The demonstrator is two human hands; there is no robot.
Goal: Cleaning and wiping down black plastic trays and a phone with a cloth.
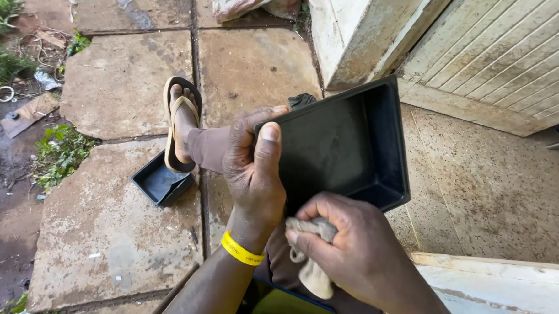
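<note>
Stone-slab floor point(119, 231): large, irregular, stained paving; weeds and mud along the left edge. A pale panelled door point(503, 60) stands top right.

Large black tray point(336, 147): rectangular, shallow, rigid. It is held up off the floor and tilted, with the open face toward the camera and slightly to the right. The long axis runs from lower left to upper right, and the top corner points toward the door. The inside holds nothing loose; the base looks dusty or smeared, though the dark surface makes it hard to be sure.

Left hand point(254, 168): fingers clamped on the tray's left rim, with the thumb lying over the front edge and pointing up. There is a yellow wristband point(242, 249) on the wrist.

Right hand point(351, 248): fingers curled tight around a crumpled pale cloth point(310, 252), pressed at the tray's lower edge. The tail of the cloth hangs below the fist.

Small black tray point(161, 183): square, lying flat on the floor and open side up, with nothing in it. It is just beside the person's foot in a tan flip-flop point(179, 124), whose toes point away from the camera.
</note>
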